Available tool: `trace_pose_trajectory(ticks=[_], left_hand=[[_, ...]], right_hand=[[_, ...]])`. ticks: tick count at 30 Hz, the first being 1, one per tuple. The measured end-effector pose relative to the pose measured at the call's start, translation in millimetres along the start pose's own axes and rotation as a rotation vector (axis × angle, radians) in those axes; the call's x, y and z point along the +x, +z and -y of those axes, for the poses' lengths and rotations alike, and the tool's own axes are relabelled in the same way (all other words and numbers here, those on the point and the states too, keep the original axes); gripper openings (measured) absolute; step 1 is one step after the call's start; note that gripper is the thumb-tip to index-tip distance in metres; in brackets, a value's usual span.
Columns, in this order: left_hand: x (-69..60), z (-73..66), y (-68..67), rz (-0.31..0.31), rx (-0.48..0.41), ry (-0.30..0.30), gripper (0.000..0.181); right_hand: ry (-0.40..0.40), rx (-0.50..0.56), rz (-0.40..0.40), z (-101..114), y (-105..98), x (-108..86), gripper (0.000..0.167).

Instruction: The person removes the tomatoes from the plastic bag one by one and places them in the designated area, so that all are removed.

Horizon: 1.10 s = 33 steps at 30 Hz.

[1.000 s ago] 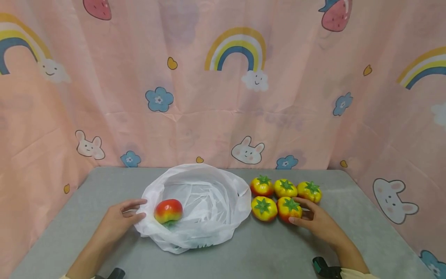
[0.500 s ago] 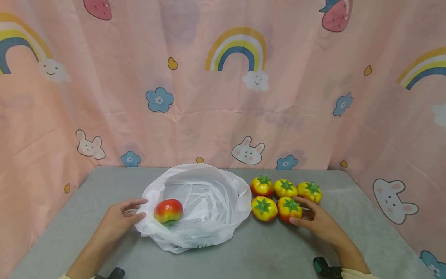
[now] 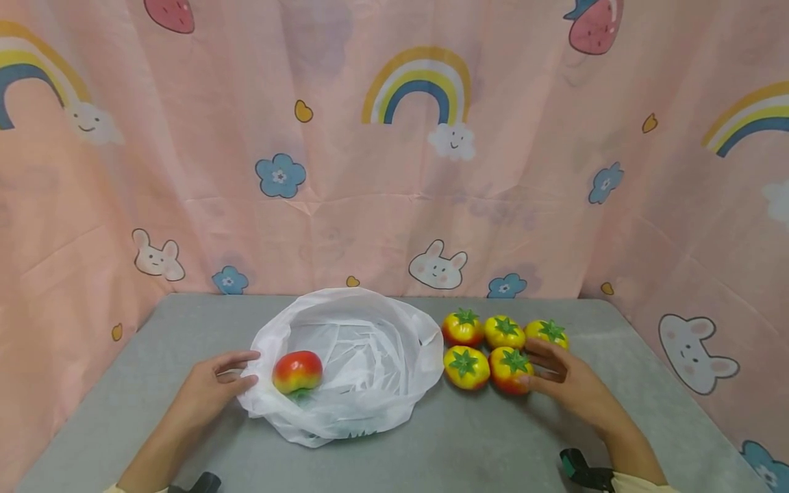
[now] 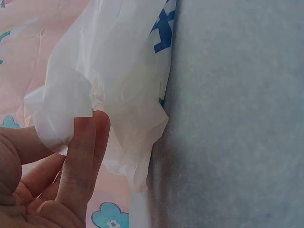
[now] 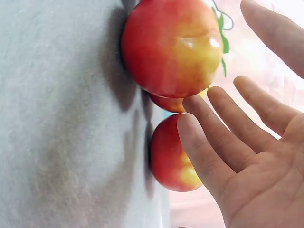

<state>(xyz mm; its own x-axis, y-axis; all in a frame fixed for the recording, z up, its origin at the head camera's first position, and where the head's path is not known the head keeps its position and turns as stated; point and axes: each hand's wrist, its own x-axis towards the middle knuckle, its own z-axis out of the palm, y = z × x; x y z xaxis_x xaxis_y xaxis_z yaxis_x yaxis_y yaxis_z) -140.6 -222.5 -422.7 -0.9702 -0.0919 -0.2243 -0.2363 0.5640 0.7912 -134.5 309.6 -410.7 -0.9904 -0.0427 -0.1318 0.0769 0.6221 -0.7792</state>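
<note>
My left hand pinches the left rim of a white plastic bag between thumb and fingers; the left wrist view shows the bag film caught there. Inside the bag's mouth, towards the left, lies a red and yellow tomato. On the right, my right hand is beside the nearest right tomato, fingers spread and straight. From the right wrist, that hand's fingers appear loose round nothing, close to a tomato; whether a fingertip touches it I cannot tell.
Several more yellow-red tomatoes with green star-shaped tops, such as the front left one, stand in two rows right of the bag. The grey table meets a pink patterned curtain at the back.
My right hand has drawn slightly right, its fingers loosening from round the nearest right tomato, which stays in its place. The left hand and the bag have kept still.
</note>
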Motion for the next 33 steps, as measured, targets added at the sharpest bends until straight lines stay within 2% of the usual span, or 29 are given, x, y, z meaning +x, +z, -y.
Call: trace_pose_trajectory(ticks=[7, 11, 17, 22, 28, 33], left_hand=[[-0.1, 1.4, 1.4, 0.016, 0.014, 0.024, 0.054], [0.0, 1.4, 1.1, 0.019, 0.022, 0.016, 0.054], [1.2, 0.3, 2.0, 0.020, 0.019, 0.004, 0.055], [1.3, 0.3, 2.1, 0.015, 0.012, -0.009, 0.056], [3.0, 0.0, 0.7, 0.016, 0.020, -0.028, 0.056], [3.0, -0.3, 0.8, 0.012, 0.023, -0.032, 0.055]], right_hand=[[-0.035, -0.039, -0.037, 9.4, -0.6, -7.1, 0.083], [-0.039, -0.068, -0.058, 25.3, 3.9, -10.0, 0.082], [-0.092, -0.069, -0.063, 54.3, 15.2, -9.3, 0.076], [-0.147, -0.024, -0.023, 77.6, 34.1, -4.7, 0.069], [-0.220, 0.005, 0.021, 103.7, 67.8, -1.1, 0.066], [-0.290, 0.050, 0.097, 122.9, 95.9, -0.2, 0.062]])
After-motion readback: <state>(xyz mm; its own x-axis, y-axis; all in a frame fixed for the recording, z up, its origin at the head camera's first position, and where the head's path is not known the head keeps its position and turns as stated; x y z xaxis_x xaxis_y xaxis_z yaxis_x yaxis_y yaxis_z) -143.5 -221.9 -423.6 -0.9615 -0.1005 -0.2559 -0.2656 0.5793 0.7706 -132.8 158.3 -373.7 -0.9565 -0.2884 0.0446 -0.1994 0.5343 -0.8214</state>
